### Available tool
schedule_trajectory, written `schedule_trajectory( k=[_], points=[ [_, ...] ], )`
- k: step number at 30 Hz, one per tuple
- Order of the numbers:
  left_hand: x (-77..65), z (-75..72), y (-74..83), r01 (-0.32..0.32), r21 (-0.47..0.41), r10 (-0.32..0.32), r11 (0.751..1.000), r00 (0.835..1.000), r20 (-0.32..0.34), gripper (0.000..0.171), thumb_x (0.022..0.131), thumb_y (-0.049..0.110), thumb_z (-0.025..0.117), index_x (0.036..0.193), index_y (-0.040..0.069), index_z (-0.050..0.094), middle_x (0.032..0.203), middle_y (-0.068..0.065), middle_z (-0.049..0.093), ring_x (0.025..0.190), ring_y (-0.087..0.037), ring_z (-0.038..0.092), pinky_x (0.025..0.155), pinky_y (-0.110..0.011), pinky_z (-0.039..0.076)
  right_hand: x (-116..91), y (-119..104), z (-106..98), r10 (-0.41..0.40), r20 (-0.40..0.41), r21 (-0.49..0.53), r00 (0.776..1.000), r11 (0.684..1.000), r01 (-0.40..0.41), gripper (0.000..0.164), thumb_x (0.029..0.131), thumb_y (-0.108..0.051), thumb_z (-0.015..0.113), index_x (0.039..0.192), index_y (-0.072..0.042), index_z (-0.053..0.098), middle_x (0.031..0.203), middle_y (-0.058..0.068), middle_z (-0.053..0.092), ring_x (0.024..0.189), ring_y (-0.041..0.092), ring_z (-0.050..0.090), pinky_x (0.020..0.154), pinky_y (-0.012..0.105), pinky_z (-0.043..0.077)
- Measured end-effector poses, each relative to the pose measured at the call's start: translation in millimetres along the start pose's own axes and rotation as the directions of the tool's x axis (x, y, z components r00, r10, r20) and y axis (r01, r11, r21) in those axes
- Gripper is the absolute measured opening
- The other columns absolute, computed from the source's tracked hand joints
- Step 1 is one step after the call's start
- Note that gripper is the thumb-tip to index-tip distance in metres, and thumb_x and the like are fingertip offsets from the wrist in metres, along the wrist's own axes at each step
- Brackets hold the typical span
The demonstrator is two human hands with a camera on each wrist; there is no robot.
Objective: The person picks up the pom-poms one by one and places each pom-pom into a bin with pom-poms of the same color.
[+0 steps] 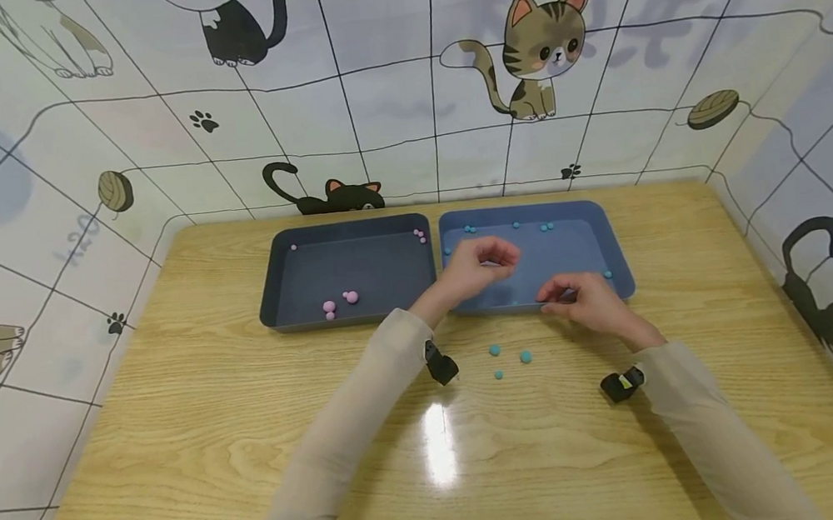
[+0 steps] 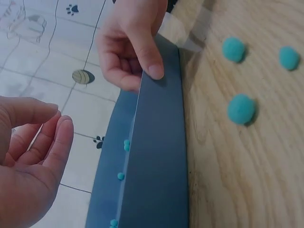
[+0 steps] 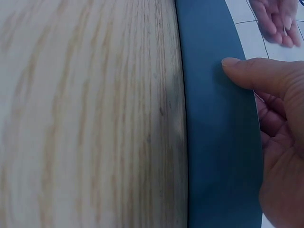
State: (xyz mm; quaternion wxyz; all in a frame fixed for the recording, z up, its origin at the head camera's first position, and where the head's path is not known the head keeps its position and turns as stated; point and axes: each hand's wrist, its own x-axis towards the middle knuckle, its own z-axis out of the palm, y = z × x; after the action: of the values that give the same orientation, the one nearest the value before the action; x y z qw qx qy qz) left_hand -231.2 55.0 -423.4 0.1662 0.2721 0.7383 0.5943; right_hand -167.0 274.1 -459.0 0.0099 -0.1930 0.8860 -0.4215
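Note:
My right hand is at the front rim of the blue tray. In the right wrist view its thumb lies on the outer wall while the other fingers curl over the inside, gripping the edge. Over the tray's left half hovers my left hand, fingers loosely bent, with nothing visible between thumb and fingertips in the left wrist view. Small teal balls lie inside the tray, some along its back wall, such as a teal ball. On the table before it sit three more, including a larger teal ball.
A dark grey tray stands directly left of the blue one, holding several pink balls, some joined in pairs like the pink pair. Both trays rest on a wooden table. A cat-patterned wall covering rises behind the table.

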Motion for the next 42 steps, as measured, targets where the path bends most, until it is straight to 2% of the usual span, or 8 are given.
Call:
schedule_trajectory(
  k=[8, 15, 25, 36, 42],
  points=[
    [-23.0, 2.9, 4.5, -0.066, -0.001, 0.066, 0.998, 0.996, 0.054, 0.015, 0.084, -0.007, 0.063, 0.099, -0.007, 0.065, 0.093, -0.018, 0.064, 0.087, -0.018, 0.062, 0.079, -0.022, 0.051, 0, 1, 0, 0.013, 0.000, -0.002, 1.000, 1.000, -0.013, 0.009, 0.079, 0.001, 0.072, 0.085, -0.005, 0.070, 0.080, 0.005, 0.067, 0.073, 0.009, 0.060, 0.065, 0.023, 0.052],
    [-41.6, 7.7, 0.8, -0.074, 0.025, 0.070, 0.997, 0.991, 0.111, 0.012, 0.083, -0.008, 0.064, 0.094, -0.006, 0.065, 0.089, -0.016, 0.065, 0.084, -0.014, 0.061, 0.077, -0.022, 0.052, 0, 1, 1, 0.003, -0.011, -0.015, 1.000, 1.000, -0.004, 0.009, 0.079, 0.002, 0.072, 0.084, -0.006, 0.069, 0.079, 0.003, 0.067, 0.073, 0.009, 0.060, 0.064, 0.023, 0.052],
    [-61.6, 16.1, -10.9, -0.100, 0.097, 0.076, 0.990, 0.972, 0.223, 0.013, 0.083, -0.011, 0.061, 0.096, -0.011, 0.064, 0.094, -0.025, 0.065, 0.084, -0.021, 0.065, 0.074, -0.018, 0.051, 0, 1, 1, 0.015, 0.002, -0.031, 1.000, 0.999, -0.015, 0.008, 0.080, 0.000, 0.071, 0.083, -0.007, 0.069, 0.080, 0.003, 0.066, 0.074, 0.011, 0.059, 0.065, 0.024, 0.052],
    [-72.9, 23.5, -23.4, -0.114, 0.179, 0.068, 0.977, 0.966, 0.248, 0.013, 0.082, -0.010, 0.062, 0.095, -0.008, 0.064, 0.094, -0.020, 0.066, 0.082, -0.019, 0.064, 0.073, -0.017, 0.050, 0, 0, 0, 0.014, 0.014, -0.008, 1.000, 1.000, -0.014, 0.007, 0.081, 0.000, 0.071, 0.083, -0.007, 0.069, 0.081, 0.004, 0.066, 0.074, 0.013, 0.060, 0.064, 0.024, 0.052],
    [-72.7, 27.6, -30.7, -0.141, 0.272, 0.079, 0.952, 0.971, 0.227, 0.016, 0.078, -0.011, 0.064, 0.093, -0.004, 0.066, 0.092, -0.013, 0.067, 0.085, -0.019, 0.064, 0.074, -0.015, 0.048, 0, -1, 0, 0.023, 0.011, 0.004, 1.000, 1.000, -0.023, 0.007, 0.081, -0.001, 0.071, 0.082, -0.007, 0.069, 0.080, 0.004, 0.066, 0.074, 0.013, 0.060, 0.064, 0.023, 0.051]
  ],
)
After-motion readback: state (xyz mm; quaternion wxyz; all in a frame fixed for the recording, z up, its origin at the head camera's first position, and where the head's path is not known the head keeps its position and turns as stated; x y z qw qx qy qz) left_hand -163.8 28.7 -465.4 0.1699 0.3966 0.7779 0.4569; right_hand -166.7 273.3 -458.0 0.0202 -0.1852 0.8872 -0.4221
